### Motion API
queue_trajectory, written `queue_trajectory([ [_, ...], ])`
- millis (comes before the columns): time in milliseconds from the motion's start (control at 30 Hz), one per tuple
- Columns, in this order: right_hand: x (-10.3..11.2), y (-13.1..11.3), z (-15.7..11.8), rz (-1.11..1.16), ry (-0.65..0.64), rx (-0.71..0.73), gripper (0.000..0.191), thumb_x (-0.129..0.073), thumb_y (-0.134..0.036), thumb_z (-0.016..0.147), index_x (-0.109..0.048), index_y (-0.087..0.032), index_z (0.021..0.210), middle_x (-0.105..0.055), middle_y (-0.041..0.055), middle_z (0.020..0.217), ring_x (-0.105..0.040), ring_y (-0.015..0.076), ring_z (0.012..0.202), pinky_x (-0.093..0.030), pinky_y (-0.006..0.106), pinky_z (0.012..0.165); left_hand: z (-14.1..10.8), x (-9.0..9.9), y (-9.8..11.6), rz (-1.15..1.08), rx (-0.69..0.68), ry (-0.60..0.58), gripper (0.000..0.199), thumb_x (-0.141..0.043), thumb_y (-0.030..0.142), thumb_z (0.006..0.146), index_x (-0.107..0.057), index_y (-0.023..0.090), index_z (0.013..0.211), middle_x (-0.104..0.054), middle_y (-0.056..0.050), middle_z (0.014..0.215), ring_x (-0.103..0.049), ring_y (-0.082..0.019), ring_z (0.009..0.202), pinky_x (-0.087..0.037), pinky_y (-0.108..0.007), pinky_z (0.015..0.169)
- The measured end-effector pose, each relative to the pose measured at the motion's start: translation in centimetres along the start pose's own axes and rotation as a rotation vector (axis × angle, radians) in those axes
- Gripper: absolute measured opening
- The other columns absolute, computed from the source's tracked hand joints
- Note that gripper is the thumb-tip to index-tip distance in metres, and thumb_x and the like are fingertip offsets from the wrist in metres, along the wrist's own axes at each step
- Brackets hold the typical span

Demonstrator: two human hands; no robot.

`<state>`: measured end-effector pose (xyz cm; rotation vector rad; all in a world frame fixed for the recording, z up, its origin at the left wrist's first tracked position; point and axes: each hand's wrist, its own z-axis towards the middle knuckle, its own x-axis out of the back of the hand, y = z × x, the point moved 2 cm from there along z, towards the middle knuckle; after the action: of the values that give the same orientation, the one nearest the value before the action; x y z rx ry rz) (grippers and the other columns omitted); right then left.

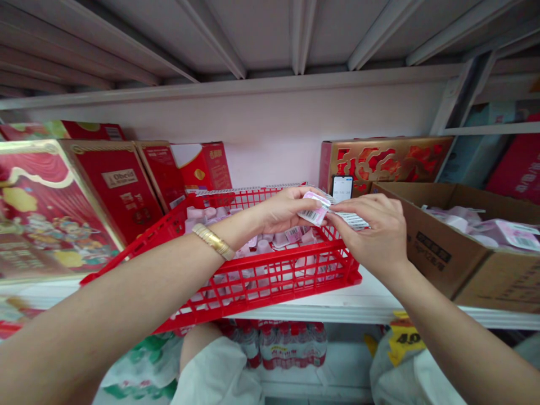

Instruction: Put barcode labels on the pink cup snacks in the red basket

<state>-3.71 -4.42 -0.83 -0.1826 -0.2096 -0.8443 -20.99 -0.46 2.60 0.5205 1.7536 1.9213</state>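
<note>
The left hand (282, 210) holds a pink pack (314, 208), tilted, above the red basket (270, 257). The right hand (377, 228), in a narrow pinch, meets the pack's right edge; a barcode strip (356, 221) slopes down rightward beneath its fingers, whether gripped I cannot tell.

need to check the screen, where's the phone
In the head view, the phone stands right of centre, just beyond the right hand, in front of the gold box.
</note>
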Motion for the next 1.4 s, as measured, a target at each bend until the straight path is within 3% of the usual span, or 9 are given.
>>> queue_trajectory([
  [300, 0.1, -0.5, 0.9, -0.007, -0.096, -0.122, 0.016, -0.063, -0.037, 0.087, -0.072, -0.024, 0.091, -0.077, 0.0022, 0.083, -0.066, 0.0225, 0.082, -0.037, 0.038, 0.081, 0.2, 0.0, -0.2, 0.039, -0.086, 0.036, 0.014, -0.070, 0.014, 0.077, -0.061, 0.015, 0.087, -0.065, 0.001, 0.076, -0.062, -0.009, 0.065, -0.050, -0.024, 0.065],
  [567, -0.3, -0.5, 1.8, 0.111, -0.185, -0.276, 0.015, -0.063, -0.035, 0.083, -0.071, -0.023, 0.078, -0.073, 0.0012, 0.073, -0.066, 0.0201, 0.072, -0.039, 0.041, 0.087, -0.2, 0.0, 0.1, 0.128, -0.053, 0.046, 0.020, -0.072, 0.020, 0.075, -0.059, 0.016, 0.090, -0.063, 0.002, 0.076, -0.062, -0.010, 0.065, -0.048, -0.024, 0.062],
  [800, -0.5, -0.1, 1.7, 0.211, -0.227, -0.299, 0.014, -0.058, -0.025, 0.081, -0.072, -0.023, 0.079, -0.072, -0.0007, 0.071, -0.067, 0.0182, 0.070, -0.045, 0.038, 0.082, -0.1, 0.1, -0.1, 0.133, -0.039, 0.053, 0.019, -0.070, 0.014, 0.074, -0.058, 0.015, 0.089, -0.062, 0.002, 0.079, -0.063, -0.009, 0.069, -0.049, -0.024, 0.066],
  [1033, -0.5, 0.2, 1.9, 0.232, -0.201, -0.307, 0.014, -0.063, -0.033, 0.080, -0.071, -0.022, 0.076, -0.069, 0.0004, 0.068, -0.064, 0.0181, 0.065, -0.045, 0.034, 0.072, -0.1, 0.0, -0.2, 0.093, -0.034, 0.015, 0.021, -0.070, 0.015, 0.075, -0.057, 0.016, 0.091, -0.062, 0.002, 0.079, -0.064, -0.009, 0.070, -0.050, -0.025, 0.067],
  [1400, -0.3, 0.4, 1.8, 0.334, -0.261, -0.360, 0.017, -0.058, -0.032, 0.084, -0.071, -0.021, 0.082, -0.072, 0.0018, 0.076, -0.065, 0.0174, 0.070, -0.046, 0.032, 0.071, -0.2, -0.1, 0.0, 0.070, -0.034, 0.009, 0.017, -0.066, 0.014, 0.078, -0.057, 0.016, 0.093, -0.063, 0.001, 0.081, -0.062, -0.010, 0.070, -0.048, -0.025, 0.068],
])
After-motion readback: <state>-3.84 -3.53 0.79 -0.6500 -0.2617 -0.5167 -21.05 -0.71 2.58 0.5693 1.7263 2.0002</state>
